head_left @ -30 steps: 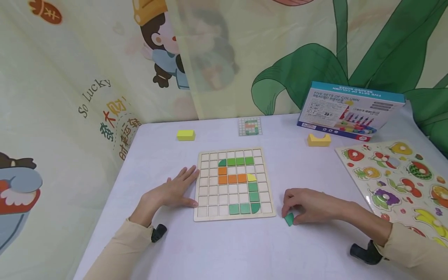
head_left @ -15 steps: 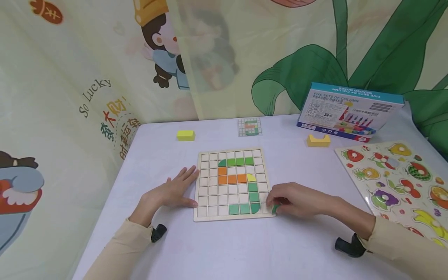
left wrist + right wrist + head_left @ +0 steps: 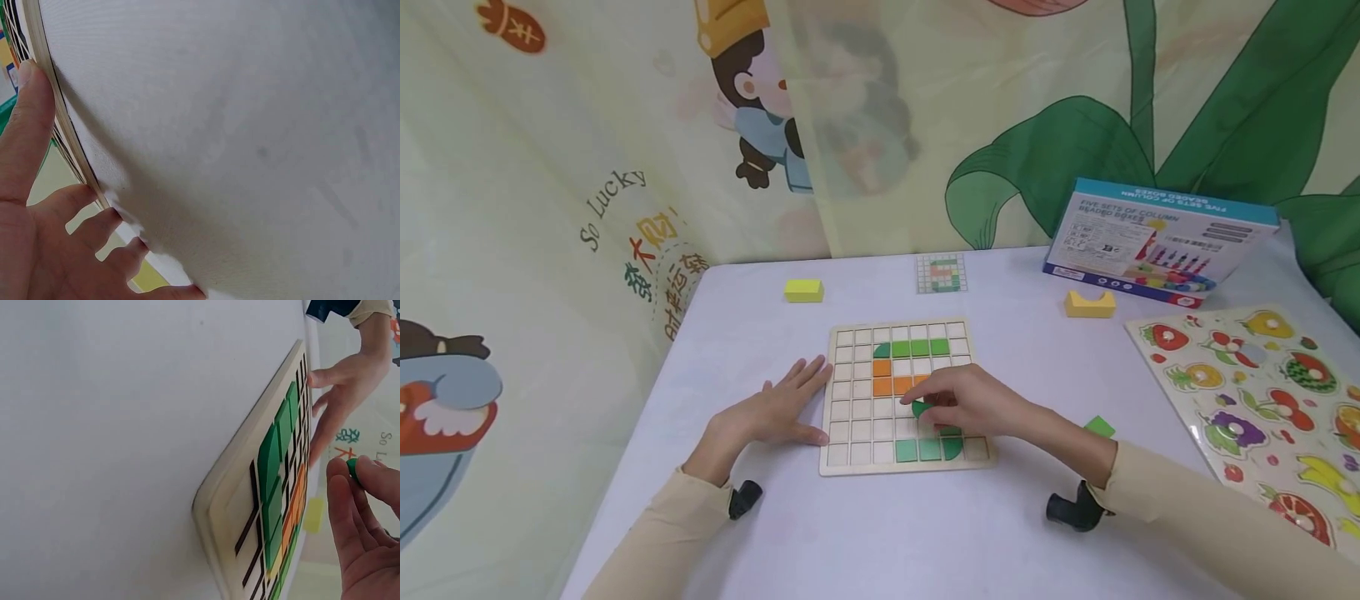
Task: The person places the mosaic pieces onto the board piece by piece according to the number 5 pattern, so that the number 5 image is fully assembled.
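Over the middle of the square wooden grid board (image 3: 906, 396), the right hand (image 3: 970, 404) pinches a small dark green tile (image 3: 920, 408) between thumb and fingertips; the right wrist view shows the same tile (image 3: 352, 467) held clear of the board's face (image 3: 250, 506), not yet seated. Left hand (image 3: 775, 408) lies flat on the white-covered counter (image 3: 880, 525), fingers straight and spread, their tips against the board's left edge (image 3: 47, 75); it holds nothing. Already set into the grid are a row of light green square tiles (image 3: 920, 347) near the top, orange square tiles (image 3: 891, 377) below them, and green tiles (image 3: 928, 450) along the bottom right. A loose light green tile (image 3: 1100, 427) lies on the counter to the right, well apart from the board.

To seat the held tile well, it should probably be brought level over one empty cell, its edges squared with the grid lines, then lowered straight down and released only once it sits flush. The flat left hand is well placed to stop the board sliding.
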Action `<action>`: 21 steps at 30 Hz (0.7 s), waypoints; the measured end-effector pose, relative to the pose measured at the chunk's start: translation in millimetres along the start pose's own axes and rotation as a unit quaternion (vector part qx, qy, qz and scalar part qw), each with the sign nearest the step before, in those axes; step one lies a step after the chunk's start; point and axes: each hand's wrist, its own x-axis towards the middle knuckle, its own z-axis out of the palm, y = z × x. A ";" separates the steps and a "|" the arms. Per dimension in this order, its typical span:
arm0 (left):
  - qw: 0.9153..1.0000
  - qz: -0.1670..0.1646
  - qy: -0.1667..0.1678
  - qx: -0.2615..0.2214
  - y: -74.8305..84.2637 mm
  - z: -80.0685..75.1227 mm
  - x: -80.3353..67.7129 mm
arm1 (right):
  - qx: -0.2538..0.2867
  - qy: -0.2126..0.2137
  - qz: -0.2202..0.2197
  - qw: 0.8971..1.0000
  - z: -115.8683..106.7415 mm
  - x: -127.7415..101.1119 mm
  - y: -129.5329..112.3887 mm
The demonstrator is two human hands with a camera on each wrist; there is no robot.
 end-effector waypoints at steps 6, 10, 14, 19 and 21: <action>1.000 0.001 0.001 0.002 0.6 -1.4 -1.1 | 0.012 -0.026 0.022 0.999 15.8 16.6 -10.2; 1.000 0.003 0.001 0.005 0.6 -2.2 -2.0 | -0.003 -0.040 0.004 0.999 25.2 24.3 -12.4; 1.000 0.005 0.000 0.004 1.1 -2.2 -2.3 | -0.021 -0.061 -0.007 0.998 34.2 29.3 -14.1; 1.000 0.004 -0.001 0.001 1.7 -1.5 -2.4 | -0.053 -0.073 -0.004 0.996 42.8 31.4 -16.2; 1.000 0.004 -0.001 0.000 1.7 -1.2 -2.4 | -0.069 -0.071 -0.009 0.995 45.2 31.8 -16.1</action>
